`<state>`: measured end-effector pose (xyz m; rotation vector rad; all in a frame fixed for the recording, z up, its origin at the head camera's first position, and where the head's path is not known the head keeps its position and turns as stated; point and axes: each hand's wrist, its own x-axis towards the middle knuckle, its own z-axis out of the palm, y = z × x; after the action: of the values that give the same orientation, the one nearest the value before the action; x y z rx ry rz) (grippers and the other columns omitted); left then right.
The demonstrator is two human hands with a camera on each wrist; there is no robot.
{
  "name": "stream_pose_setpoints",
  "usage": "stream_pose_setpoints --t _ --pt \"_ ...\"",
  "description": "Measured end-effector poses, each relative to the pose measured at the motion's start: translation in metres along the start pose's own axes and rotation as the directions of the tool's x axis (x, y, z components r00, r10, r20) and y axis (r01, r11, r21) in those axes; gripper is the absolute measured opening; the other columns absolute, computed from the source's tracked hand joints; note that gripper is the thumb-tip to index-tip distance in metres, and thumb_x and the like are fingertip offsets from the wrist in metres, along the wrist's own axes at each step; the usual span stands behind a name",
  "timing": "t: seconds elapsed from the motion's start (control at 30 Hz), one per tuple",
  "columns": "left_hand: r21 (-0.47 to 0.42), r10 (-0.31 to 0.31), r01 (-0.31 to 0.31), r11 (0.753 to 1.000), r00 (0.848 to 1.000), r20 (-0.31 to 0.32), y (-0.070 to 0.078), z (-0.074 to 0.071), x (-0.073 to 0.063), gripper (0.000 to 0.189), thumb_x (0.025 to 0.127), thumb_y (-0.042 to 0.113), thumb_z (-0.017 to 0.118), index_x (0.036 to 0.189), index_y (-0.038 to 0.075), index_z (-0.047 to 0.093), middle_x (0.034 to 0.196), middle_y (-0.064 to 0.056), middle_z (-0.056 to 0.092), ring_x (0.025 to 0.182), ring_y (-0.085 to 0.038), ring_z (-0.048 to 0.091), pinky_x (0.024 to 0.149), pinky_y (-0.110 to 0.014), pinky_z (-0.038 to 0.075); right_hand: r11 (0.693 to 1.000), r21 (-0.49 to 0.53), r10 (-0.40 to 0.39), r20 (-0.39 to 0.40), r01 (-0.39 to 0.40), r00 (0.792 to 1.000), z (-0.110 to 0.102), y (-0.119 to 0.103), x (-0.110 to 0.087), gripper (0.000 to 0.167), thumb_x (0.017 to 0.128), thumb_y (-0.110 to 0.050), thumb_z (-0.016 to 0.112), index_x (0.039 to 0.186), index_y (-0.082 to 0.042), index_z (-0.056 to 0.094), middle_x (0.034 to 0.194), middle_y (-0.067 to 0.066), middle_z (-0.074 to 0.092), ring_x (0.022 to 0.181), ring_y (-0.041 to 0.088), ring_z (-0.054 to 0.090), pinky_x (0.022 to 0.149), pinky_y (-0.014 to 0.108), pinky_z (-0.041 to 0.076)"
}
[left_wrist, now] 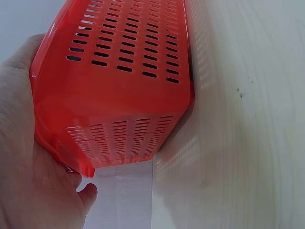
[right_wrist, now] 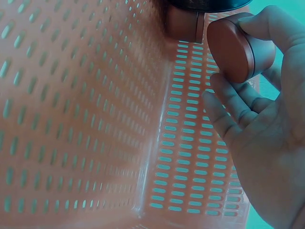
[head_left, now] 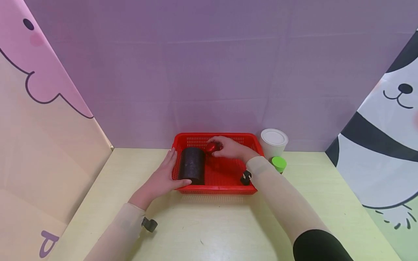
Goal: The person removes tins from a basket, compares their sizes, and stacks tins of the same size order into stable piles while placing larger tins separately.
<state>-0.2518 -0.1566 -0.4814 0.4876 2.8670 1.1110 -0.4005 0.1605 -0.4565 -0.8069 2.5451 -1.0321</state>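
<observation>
One wide purple sheet point(head_left: 209, 65) fills the back, with a printed panel point(head_left: 39, 152) on the left and a panda-patterned panel point(head_left: 382, 156) on the right. Below them spreads the pale wooden table point(head_left: 212, 228), and near its back edge sits a red basket point(head_left: 218, 188) with slotted walls. Of the hands, the left hand point(head_left: 164, 173) grips the basket's near left corner, thumb over the front rim and fingers along the left side; the right hand point(head_left: 229, 148) reaches inside, thumb and fingers pinching. A dark can point(head_left: 192, 165) occupies the basket's left part. Outside the right end stands a lidded white tub point(head_left: 273, 143), with a green lid point(head_left: 279, 163) just nearer, partly behind the sleeve. Smallest is the round red tin point(head_left: 213, 147) in the right hand's pinch, just right of the can; whether it touches the basket I cannot tell.
</observation>
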Motion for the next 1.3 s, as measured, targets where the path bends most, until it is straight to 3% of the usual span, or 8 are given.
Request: stream_pose_setpoints --t 0.27,0.77,1.13,1.3 --pt "-0.003 -0.003 0.003 1.0 1.0 0.004 0.0 0.0 0.0 0.134 0.084 0.067 0.087 0.179 0.012 0.01 0.187 -0.004 0.001 0.171 -0.033 0.006 0.124 -0.065 0.04 1.0 0.019 -0.005 -0.023 0.006 1.0 -0.002 -0.001 -0.001 0.065 0.089 -0.022 0.089 0.145 -0.017 0.058 0.135 0.007 0.065 0.125 0.03 0.06 0.102 0.046 0.062" --pt "-0.009 -0.021 0.021 1.0 1.0 0.012 0.001 0.001 0.001 0.134 0.084 0.066 0.088 0.179 0.013 0.01 0.187 -0.002 0.0 0.171 -0.032 0.007 0.123 -0.065 0.042 0.998 0.06 -0.03 -0.032 0.032 0.999 -0.005 0.0 -0.002 0.064 0.093 -0.014 0.086 0.152 -0.018 0.061 0.137 0.006 0.066 0.127 0.03 0.06 0.102 0.046 0.063" --pt "-0.013 -0.016 0.016 1.0 1.0 0.015 0.003 0.004 0.002 0.134 0.084 0.065 0.089 0.179 0.013 0.01 0.187 -0.002 0.0 0.171 -0.033 0.009 0.121 -0.064 0.044 0.995 0.085 -0.054 -0.017 0.055 0.998 -0.02 -0.001 -0.01 0.062 0.096 -0.016 0.083 0.154 -0.014 0.062 0.137 0.007 0.066 0.126 0.03 0.061 0.1 0.043 0.063" --pt "-0.002 -0.019 0.019 1.0 1.0 0.018 0.004 0.003 0.002 0.133 0.084 0.065 0.088 0.179 0.014 0.009 0.187 0.0 -0.001 0.171 -0.03 0.007 0.123 -0.063 0.043 0.995 0.047 -0.087 -0.036 0.089 0.996 -0.029 -0.005 -0.014 0.058 0.094 -0.015 0.083 0.149 -0.014 0.065 0.131 0.008 0.067 0.119 0.03 0.061 0.099 0.043 0.061"
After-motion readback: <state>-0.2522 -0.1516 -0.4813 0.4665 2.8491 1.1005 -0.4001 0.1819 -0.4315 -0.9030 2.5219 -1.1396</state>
